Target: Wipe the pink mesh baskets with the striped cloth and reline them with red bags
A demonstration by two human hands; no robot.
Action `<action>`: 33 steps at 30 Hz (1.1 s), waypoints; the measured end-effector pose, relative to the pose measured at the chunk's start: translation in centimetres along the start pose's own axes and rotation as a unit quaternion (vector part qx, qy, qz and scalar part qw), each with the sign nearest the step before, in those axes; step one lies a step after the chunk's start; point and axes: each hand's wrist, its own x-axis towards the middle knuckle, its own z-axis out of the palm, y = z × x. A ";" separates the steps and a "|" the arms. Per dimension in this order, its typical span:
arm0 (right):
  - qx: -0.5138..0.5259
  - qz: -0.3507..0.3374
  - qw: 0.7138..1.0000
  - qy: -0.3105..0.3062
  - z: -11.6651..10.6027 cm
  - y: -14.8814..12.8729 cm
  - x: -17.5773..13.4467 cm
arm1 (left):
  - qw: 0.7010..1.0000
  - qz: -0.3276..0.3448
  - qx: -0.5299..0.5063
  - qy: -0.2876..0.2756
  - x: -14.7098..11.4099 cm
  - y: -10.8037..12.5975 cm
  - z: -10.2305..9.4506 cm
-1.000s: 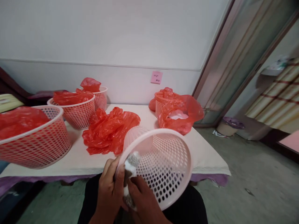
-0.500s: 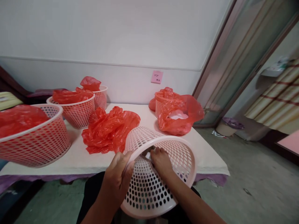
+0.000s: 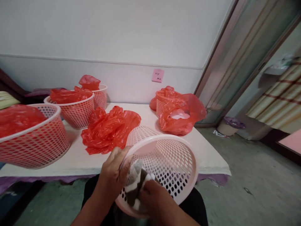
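A pale pink plastic basket (image 3: 176,157) with a mesh of holes lies tilted on its side at the table's front edge, its mouth turned towards me. My left hand (image 3: 115,169) is wrapped round the left side of its rim. Inside the mouth, my right hand (image 3: 152,194) is closed on a bunched grey, brown and white cloth (image 3: 136,182), perhaps socks; the fingertips are partly hidden. The cloth touches the rim near my left thumb. Just behind the basket lies a crumpled red plastic bag (image 3: 110,128).
Baskets with red bags stand on the left: a large one (image 3: 35,144), a middle one (image 3: 77,113) and a small one (image 3: 101,97). An open red bag (image 3: 174,122) with pale contents sits before another basket (image 3: 161,105). A pink note (image 3: 157,75) is on the wall.
My right hand has drawn back from deep inside the basket towards its mouth, bringing the cloth into view. My left hand still grips the rim.
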 end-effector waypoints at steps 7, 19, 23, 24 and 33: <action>-0.226 -0.101 0.960 0.129 1.7 0.0 -2.3 | 0.999 -0.032 -0.024 0.001 1.5 0.2 0.4; 0.019 -0.037 0.957 0.287 -2.2 -6.3 1.3 | 0.976 -0.178 -0.114 0.047 -2.8 3.0 1.0; 0.054 -0.045 0.973 0.220 -1.9 -6.2 1.7 | 0.989 -0.115 -0.082 0.052 -3.3 2.6 1.2; 0.040 -0.048 0.981 0.184 -1.3 -5.7 1.6 | 0.992 -0.096 -0.069 0.050 -3.1 2.2 1.1; -0.256 0.022 0.967 -0.004 0.9 0.8 -0.3 | 0.999 0.016 -0.007 0.049 -1.4 0.1 0.6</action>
